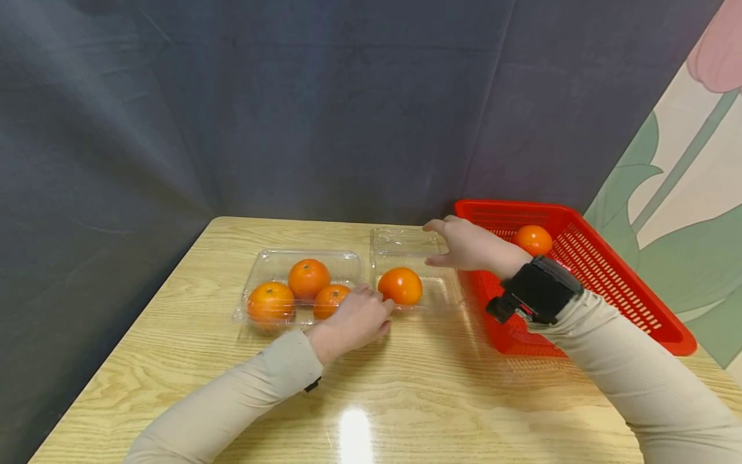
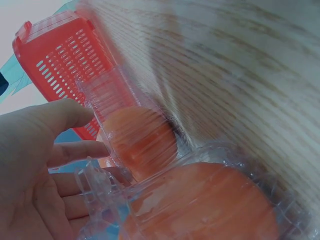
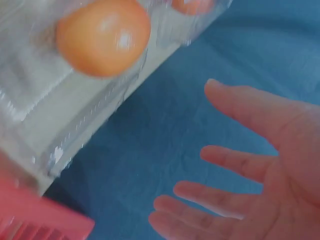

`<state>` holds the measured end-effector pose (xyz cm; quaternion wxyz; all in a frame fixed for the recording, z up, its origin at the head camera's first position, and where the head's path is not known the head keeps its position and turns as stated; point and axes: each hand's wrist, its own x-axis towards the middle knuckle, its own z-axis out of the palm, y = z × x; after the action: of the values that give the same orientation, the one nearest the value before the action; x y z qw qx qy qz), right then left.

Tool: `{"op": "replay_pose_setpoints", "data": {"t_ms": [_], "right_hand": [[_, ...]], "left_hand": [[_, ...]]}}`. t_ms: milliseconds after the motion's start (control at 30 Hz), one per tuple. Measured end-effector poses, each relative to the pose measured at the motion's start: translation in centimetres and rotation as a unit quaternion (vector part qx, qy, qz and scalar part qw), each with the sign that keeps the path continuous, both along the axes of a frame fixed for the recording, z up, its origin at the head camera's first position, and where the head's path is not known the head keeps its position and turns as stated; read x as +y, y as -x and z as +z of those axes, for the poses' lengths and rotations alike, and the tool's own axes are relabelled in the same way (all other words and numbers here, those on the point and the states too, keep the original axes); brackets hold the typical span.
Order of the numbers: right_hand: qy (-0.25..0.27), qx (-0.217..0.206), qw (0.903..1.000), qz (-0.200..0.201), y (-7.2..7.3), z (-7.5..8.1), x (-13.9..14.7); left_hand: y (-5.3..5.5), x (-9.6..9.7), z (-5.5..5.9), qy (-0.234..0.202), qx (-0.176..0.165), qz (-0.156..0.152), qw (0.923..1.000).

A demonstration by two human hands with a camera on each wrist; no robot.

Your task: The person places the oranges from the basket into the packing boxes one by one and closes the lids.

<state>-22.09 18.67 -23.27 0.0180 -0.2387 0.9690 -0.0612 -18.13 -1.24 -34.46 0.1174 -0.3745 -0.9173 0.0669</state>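
Two clear plastic boxes lie side by side on the wooden table. Several oranges [image 1: 309, 279] sit in the left clear box [image 1: 268, 265]. A single orange [image 1: 400, 286] is at the left side of the right clear box [image 1: 442, 291]. My left hand [image 1: 355, 322] is at the left box's front right corner, fingers extended toward the lone orange; in the left wrist view the fingers [image 2: 77, 153] lie along the plastic edges. Above the right box's right side hovers my right hand [image 1: 471, 245], thumb and fingers spread, holding nothing.
A red basket [image 1: 614, 283] stands at the right with an orange [image 1: 532, 240] inside, and my right forearm crosses over it. Dark cloth [image 1: 348, 116] hangs behind the table's back edge. Bare wood [image 1: 429, 399] shows in front of the boxes.
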Motion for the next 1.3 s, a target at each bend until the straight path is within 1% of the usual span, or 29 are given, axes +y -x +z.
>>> {"op": "replay_pose_setpoints", "data": {"t_ms": [167,333,433,567,700,867,1000,1167,1300], "right_hand": [[0.000,0.004,0.9999,-0.014,0.6,0.9,1.8],[0.003,0.009,0.9991,-0.041,1.5,1.7,3.9],[0.003,0.009,0.9982,-0.060,2.3,1.8,5.5],[-0.002,-0.001,0.9962,-0.087,3.4,1.7,7.7],[-0.001,-0.012,0.9932,-0.116,4.3,1.3,9.8],[0.004,-0.020,0.9893,-0.144,5.0,0.6,12.2],[-0.006,-0.023,0.9863,-0.163,5.5,-0.1,13.9],[-0.018,-0.034,0.9825,-0.182,6.2,-1.4,15.5],[-0.016,-0.030,0.9818,-0.187,6.6,-2.3,16.3]], "left_hand": [[-0.1,-0.1,0.1,0.004,0.004,-0.002,1.0000],[-0.2,-0.1,0.2,0.003,0.007,-0.005,1.0000],[-0.2,-0.1,0.1,0.003,0.010,-0.006,0.9999],[-0.1,-0.1,0.0,0.004,0.017,-0.011,0.9998],[-0.1,-0.1,-0.1,0.005,0.019,-0.012,0.9997],[-0.1,0.0,-0.1,0.007,0.009,-0.008,0.9999],[0.0,0.1,-0.1,0.007,0.010,-0.006,0.9999],[-0.1,0.1,-0.2,0.007,0.017,-0.009,0.9998],[-0.1,0.1,-0.1,0.008,0.021,-0.014,0.9997]]}}
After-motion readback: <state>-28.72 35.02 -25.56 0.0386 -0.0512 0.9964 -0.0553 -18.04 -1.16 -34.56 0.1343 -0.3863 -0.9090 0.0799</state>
